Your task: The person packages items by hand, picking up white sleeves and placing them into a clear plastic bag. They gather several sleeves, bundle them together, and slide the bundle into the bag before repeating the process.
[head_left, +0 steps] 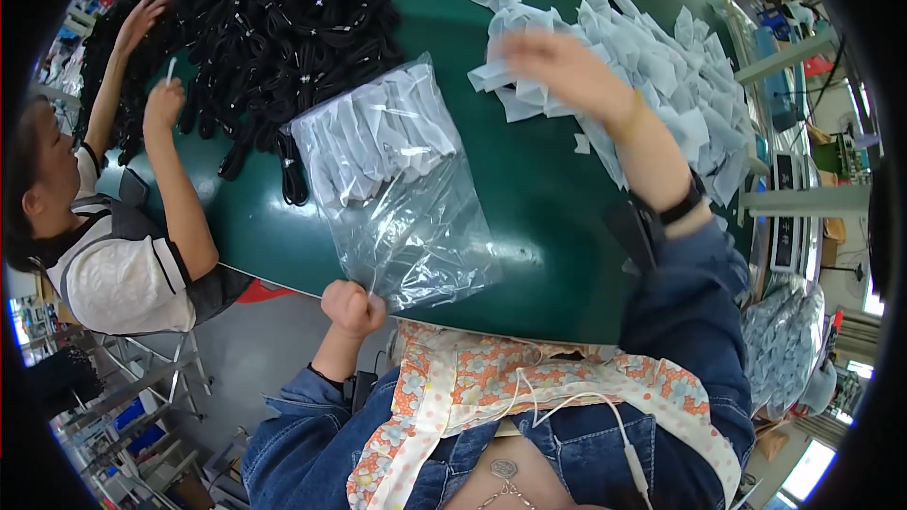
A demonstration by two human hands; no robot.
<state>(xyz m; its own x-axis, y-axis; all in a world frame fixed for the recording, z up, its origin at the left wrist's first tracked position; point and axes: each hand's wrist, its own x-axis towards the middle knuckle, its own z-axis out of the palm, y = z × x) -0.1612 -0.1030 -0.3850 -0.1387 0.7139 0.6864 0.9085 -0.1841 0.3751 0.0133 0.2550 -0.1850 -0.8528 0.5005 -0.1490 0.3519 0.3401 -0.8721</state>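
My left hand is closed on the near edge of a clear plastic bag at the table's front edge. Several white packets lie in rows inside the bag's far half; its near half is slack and crumpled. Further off to the right, my right hand is over the near-left side of a loose pile of white packets. Motion smears its fingers, so I cannot make out whether they hold anything.
A large heap of black bundled cords covers the far left of the green table. Beside it a co-worker reaches into the heap, a small white thing in one hand. Another filled clear bag stands beyond the table's right side.
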